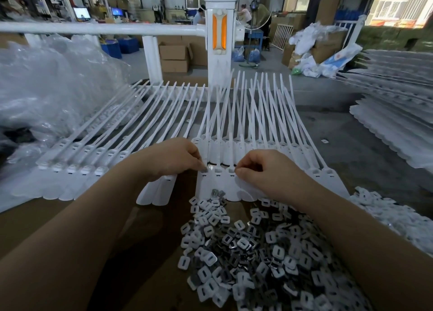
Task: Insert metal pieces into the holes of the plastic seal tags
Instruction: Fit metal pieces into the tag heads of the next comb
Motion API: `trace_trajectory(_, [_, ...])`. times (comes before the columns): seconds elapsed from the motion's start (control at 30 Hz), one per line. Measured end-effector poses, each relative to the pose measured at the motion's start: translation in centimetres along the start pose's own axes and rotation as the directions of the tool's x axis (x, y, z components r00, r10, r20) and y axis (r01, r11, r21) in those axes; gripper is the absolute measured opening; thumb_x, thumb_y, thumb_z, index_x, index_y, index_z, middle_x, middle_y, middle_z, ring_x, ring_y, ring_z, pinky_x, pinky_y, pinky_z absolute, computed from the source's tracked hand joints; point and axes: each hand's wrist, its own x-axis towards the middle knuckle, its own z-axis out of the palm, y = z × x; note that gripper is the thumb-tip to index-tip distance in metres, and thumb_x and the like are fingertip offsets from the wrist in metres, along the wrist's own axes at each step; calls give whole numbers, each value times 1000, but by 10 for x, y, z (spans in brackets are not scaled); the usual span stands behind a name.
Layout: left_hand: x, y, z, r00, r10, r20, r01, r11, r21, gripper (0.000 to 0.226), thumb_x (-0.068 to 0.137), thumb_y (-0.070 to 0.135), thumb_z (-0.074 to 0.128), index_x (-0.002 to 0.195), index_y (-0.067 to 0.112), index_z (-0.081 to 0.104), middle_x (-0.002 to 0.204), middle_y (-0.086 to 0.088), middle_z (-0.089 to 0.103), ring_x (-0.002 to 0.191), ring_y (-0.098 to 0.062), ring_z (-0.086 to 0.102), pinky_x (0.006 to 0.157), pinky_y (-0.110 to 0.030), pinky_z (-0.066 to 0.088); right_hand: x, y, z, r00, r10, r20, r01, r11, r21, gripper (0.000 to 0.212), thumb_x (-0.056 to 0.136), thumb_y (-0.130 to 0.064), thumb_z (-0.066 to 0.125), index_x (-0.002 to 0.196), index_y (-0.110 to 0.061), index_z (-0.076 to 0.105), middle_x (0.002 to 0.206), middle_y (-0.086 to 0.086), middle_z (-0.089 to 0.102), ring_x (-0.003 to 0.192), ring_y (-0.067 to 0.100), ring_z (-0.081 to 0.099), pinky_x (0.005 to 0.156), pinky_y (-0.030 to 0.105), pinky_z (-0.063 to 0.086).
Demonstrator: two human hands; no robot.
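Rows of white plastic seal tags lie side by side on the brown table, their long tails fanning away from me. My left hand pinches a small grey metal piece at the head of one tag. Two tags to the right, my right hand has its fingers curled and its fingertips pinched at a tag's hole; what they hold is hidden. A big heap of metal pieces lies in front of the tags, between my forearms. Two loose metal pieces rest on the tags' flat ends.
Crumpled clear plastic bags fill the left side. Stacks of white tags lie at the right, with more white pieces beside my right arm. A white railing post stands behind the table.
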Motion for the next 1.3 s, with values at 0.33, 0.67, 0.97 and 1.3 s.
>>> trace_trajectory(0.33, [4, 0, 0, 999, -28, -36, 29, 1000, 6, 12, 82, 24, 78, 86, 14, 72, 89, -3, 71, 85, -14, 65, 67, -24, 48, 1, 0, 1, 1000, 6, 5, -6, 1000, -5, 8, 92, -35, 61, 95, -29, 66, 90, -10, 66, 80, 5, 62, 68, 21, 50])
trace_trajectory(0.67, [6, -8, -2, 999, 33, -13, -33, 999, -36, 5, 83, 21, 77, 85, 20, 73, 79, 6, 72, 72, -4, 67, 53, -11, 46, 1, 0, 0, 1000, 1, 5, -1, 1000, -5, 7, 93, -35, 61, 94, -30, 66, 90, -10, 65, 80, 5, 61, 65, 19, 48])
trace_trajectory(0.97, [8, -10, -3, 998, 57, -27, -58, 997, -50, 7, 77, 20, 81, 76, 21, 74, 67, 4, 70, 58, -3, 63, 55, -17, 49, 0, -1, -1, 1000, 5, 14, -5, 1000, 13, 6, 93, -33, 60, 94, -30, 66, 88, -10, 66, 78, 6, 61, 61, 18, 44])
trace_trajectory(1.3, [6, -9, -3, 1000, 14, -17, -16, 997, -74, 1, 83, 22, 76, 83, 22, 76, 79, 6, 75, 77, -8, 70, 64, -19, 51, -1, 1, -1, 1000, -2, 25, 2, 1000, 15, 5, 93, -33, 61, 93, -31, 66, 86, -12, 65, 74, 4, 61, 60, 18, 44])
